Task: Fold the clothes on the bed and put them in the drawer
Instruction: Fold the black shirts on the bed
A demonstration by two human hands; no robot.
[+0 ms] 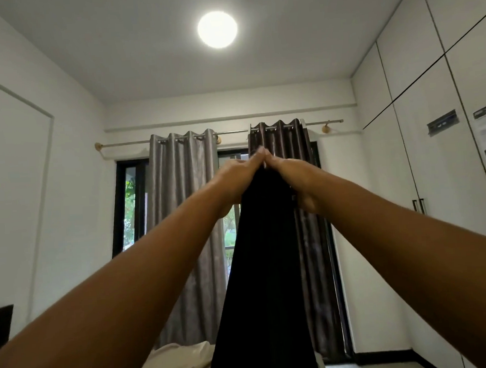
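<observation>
Left of centre, a grey curtain [187, 215] hangs at the window. The raised left hand [235, 178] pinches the top edge of a black garment [269, 267] with curled fingers [256, 159]. It touches the right hand [291, 175], which pinches the same edge. The garment hangs straight down, with beige bedding [173, 364] low beside it. White wardrobe doors [433, 143] stand at right.
</observation>
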